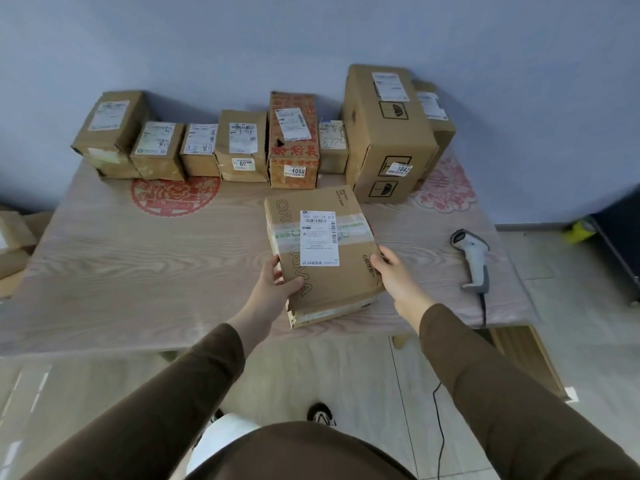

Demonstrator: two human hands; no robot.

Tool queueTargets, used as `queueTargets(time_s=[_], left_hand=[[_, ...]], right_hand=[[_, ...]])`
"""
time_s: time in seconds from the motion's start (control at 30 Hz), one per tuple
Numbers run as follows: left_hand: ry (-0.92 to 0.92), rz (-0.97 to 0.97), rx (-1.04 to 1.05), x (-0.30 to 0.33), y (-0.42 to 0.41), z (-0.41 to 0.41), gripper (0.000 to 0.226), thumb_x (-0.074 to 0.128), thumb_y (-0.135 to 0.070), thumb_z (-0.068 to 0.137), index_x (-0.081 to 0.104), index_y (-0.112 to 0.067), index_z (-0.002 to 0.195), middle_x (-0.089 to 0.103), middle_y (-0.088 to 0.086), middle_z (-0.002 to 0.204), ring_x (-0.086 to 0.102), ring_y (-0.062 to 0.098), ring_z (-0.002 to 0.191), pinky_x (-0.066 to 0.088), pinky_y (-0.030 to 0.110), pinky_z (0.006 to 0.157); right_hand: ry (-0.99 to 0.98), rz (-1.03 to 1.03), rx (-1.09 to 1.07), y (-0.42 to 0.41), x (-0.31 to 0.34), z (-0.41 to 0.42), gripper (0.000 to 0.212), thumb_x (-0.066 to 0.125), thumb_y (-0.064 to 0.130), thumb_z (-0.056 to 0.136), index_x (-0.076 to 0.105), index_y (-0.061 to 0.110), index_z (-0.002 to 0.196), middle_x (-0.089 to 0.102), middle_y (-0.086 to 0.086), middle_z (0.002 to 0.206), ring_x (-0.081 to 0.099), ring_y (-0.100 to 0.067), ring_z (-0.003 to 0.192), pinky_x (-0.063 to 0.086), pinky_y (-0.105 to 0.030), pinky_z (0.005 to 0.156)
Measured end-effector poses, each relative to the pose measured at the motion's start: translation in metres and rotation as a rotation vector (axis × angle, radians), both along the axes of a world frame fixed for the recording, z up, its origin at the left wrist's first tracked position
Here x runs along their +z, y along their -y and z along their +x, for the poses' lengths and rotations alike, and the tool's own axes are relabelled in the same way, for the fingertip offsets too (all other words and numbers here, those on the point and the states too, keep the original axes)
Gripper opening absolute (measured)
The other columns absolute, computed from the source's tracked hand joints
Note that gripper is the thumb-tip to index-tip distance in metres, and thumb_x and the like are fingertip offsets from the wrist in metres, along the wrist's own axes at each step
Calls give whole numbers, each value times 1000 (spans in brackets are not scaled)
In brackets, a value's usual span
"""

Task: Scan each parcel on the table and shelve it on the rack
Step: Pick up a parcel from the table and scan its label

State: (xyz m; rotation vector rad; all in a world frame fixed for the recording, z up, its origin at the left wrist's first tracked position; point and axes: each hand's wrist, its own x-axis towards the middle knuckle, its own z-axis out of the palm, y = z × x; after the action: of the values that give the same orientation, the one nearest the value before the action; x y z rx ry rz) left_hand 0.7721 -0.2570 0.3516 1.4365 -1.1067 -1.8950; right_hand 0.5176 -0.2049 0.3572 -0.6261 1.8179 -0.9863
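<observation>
The person's left hand (277, 284) and right hand (391, 271) clasp opposite sides of a flat cardboard parcel (323, 254) at the table's (138, 258) near edge. It looks stiff and probably light; side grips suit it, leaving its label uncovered for the scanner (474, 261).

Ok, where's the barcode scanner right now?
The scanner lies on the table at its right end, right of the held parcel, untouched by either hand.

Taped brown parcel (322, 251), white label up, lies near the table's (138, 265) front edge.
</observation>
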Motion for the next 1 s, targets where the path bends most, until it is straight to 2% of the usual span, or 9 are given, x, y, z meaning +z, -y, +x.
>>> queueTargets(time_s=[0.1, 0.13, 0.23, 0.37, 0.47, 0.57, 0.67, 0.87, 1.0], left_hand=[[27, -27, 102, 3, -13, -20, 64, 68, -4, 96, 41, -29, 149, 64, 1, 130, 66, 21, 113, 59, 27, 75], [46, -37, 132, 3, -16, -24, 65, 69, -6, 96, 40, -29, 150, 65, -1, 130, 67, 20, 114, 59, 26, 73], [117, -77, 197, 3, -23, -32, 68, 70, -11, 97, 36, -28, 153, 64, -5, 132, 67, 14, 111, 58, 30, 81], [220, -142, 204, 4, -23, -37, 79, 69, -14, 97, 25, -29, 160, 58, -4, 138, 64, 21, 118, 56, 44, 99], [286, -175, 181, 0, -21, -39, 79, 68, -15, 99, 23, -33, 161, 57, -1, 143, 63, 23, 119, 54, 46, 101], [305, -195, 168, -2, -22, -39, 78, 67, -16, 99, 23, -33, 161, 57, 1, 144, 63, 23, 119, 54, 41, 98], [308, -199, 164, -3, -22, -39, 76, 66, -15, 100, 24, -33, 161, 58, 2, 141, 62, 20, 113, 53, 36, 92], [321, -201, 141, 1, -24, -42, 76, 65, -16, 101, 21, -34, 161, 57, 0, 137, 62, 22, 117, 53, 30, 85], [348, -205, 141, 1, -23, -39, 74, 66, -18, 100, 26, -35, 160, 60, -2, 138, 65, 10, 107, 56, 27, 77]], right_hand=[[24, -20, 76, 0, -9, -17, 47, 53, 33, 109, 47, 30, 156, 55, 9, 152, 53, -15, 138, 44, -39, 116], [30, -32, 103, 0, -8, -20, 48, 53, 32, 109, 46, 30, 156, 54, 10, 152, 51, -13, 138, 42, -37, 115], [3, -59, 121, -6, -5, -35, 48, 53, 31, 109, 46, 26, 156, 51, 11, 148, 47, -11, 137, 39, -35, 115], [-174, -68, -66, -25, -11, -93, 38, 54, 26, 108, 55, 17, 145, 57, 2, 135, 54, -17, 125, 43, -33, 98], [-306, -25, -233, -36, -29, -150, 40, 59, 21, 104, 55, 13, 143, 61, -6, 137, 58, -25, 124, 47, -39, 105], [-439, 80, -337, -42, -57, -206, 55, 62, 29, 95, 52, 13, 146, 56, -16, 144, 53, -38, 132, 46, -54, 110], [-497, 267, -349, -46, -74, -238, 55, 61, 22, 95, 47, 10, 147, 49, -21, 148, 44, -43, 136, 42, -51, 112], [-566, 451, -194, -40, -104, -259, 47, 63, 21, 93, 52, 9, 137, 57, -24, 138, 51, -43, 130, 41, -50, 112], [-464, 413, -154, -28, -169, -281, 66, 72, 36, 65, 53, 13, 124, 66, -19, 121, 66, -40, 106, 56, -53, 94]])
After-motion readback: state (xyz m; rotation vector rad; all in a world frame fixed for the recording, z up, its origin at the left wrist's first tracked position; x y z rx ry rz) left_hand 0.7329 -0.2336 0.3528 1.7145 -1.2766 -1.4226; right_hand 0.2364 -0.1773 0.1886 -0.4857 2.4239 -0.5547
